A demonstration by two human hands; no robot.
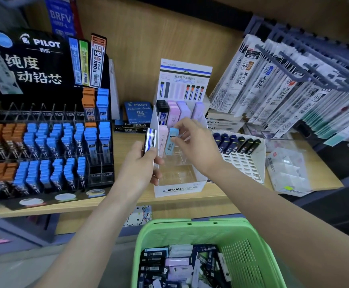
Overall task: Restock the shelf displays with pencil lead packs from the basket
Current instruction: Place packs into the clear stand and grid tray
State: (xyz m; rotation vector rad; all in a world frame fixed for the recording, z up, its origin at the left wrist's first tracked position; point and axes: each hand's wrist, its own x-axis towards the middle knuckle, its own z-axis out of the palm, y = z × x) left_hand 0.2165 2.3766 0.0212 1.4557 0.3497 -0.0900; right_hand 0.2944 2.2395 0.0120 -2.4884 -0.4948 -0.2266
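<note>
Waiting in the green basket (250, 258) nearest the camera are many more lead packs (177, 265). Above, the left hand (141, 165) grips a striped pack (150, 140), while the right hand (196, 143) pinches a light blue pack (171, 141) at the middle row of the MONO display (179, 189); pushed in crooked, it could snag a clear divider or topple the pink pack (162, 139) beside it.
</note>
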